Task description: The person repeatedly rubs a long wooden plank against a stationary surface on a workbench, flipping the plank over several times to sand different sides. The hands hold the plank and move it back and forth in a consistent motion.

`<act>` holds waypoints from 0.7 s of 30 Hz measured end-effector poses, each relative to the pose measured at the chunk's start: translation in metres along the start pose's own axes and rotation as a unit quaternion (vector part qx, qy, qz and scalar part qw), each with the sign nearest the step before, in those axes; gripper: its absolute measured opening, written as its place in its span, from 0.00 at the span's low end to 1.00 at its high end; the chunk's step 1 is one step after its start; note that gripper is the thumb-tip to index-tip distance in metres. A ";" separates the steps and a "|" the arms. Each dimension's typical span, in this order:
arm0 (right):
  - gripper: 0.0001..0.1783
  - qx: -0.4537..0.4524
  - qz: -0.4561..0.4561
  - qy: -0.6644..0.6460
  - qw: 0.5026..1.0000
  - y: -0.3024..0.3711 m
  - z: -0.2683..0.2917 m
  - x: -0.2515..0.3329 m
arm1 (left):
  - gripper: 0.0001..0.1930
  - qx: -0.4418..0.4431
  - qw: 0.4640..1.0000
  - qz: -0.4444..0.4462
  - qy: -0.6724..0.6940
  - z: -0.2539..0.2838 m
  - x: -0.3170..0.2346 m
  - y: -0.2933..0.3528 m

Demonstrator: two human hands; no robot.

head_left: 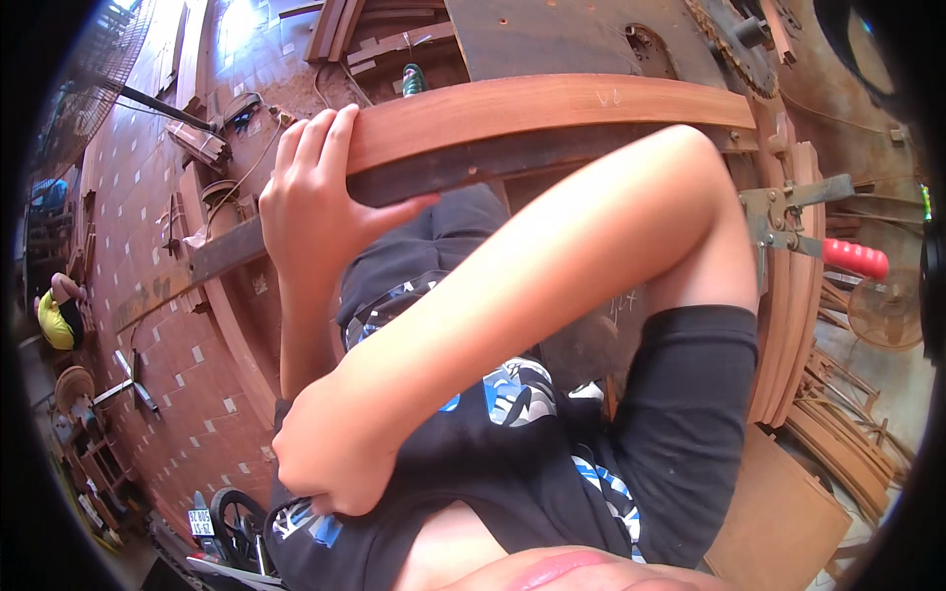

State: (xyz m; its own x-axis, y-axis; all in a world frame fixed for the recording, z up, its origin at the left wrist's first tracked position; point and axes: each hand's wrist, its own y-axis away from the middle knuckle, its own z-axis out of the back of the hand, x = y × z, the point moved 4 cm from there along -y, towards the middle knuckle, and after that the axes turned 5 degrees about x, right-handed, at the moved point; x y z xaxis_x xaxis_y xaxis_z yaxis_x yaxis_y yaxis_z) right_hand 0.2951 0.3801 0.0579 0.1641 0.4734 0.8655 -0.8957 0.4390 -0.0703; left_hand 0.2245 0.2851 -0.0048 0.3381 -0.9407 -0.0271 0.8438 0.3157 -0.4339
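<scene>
A long reddish-brown wooden board point(512, 106) lies along the edge of a dark metal-topped bench point(552, 39). My left hand point(317, 182) rests at the board's left end. Its fingers are stretched out by the corner, and the thumb points right, below the board along the dark bench edge. Across my body comes my right forearm, its elbow raised near the board's right part. My right hand point(340, 443) is closed at my left sleeve point(305, 527); its fingertips are mostly hidden, so whether they pinch the black cloth cannot be made out.
A toggle clamp with a red handle point(855, 258) sits right of my elbow. A toothed saw blade point(729, 44) is at the upper right. Stacked planks point(788, 325) stand at the right. Far left, another person in yellow point(59, 323) is bent low on the tiled floor point(177, 364).
</scene>
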 end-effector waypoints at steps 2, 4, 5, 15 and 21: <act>0.22 -0.002 0.005 0.027 1.000 0.029 0.020 0.005 | 0.51 -0.003 1.000 0.004 -0.001 -0.009 0.009 -0.009; 0.21 0.020 -0.050 0.095 0.994 0.071 0.068 -0.003 | 0.50 -0.008 1.000 0.016 -0.007 -0.019 0.026 -0.034; 0.17 -0.100 -0.043 0.228 0.968 0.098 0.076 -0.032 | 0.49 -0.018 1.000 -0.003 0.015 -0.017 0.019 -0.055; 0.32 -0.353 -0.579 0.430 0.596 0.380 0.164 -0.161 | 0.50 -0.035 0.999 0.007 -0.034 -0.082 0.091 -0.129; 0.24 -0.506 -0.453 0.387 0.624 0.394 0.200 -0.188 | 0.50 -0.004 0.998 0.043 -0.052 -0.098 0.119 -0.172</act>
State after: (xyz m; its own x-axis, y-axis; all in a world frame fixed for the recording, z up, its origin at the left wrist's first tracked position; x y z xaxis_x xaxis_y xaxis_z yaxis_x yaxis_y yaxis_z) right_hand -0.1716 0.3112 -0.0334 0.9146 -0.2642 0.3060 0.3645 0.8665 -0.3412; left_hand 0.0785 0.1063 -0.0217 0.4500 -0.8925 0.0293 0.8073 0.3926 -0.4405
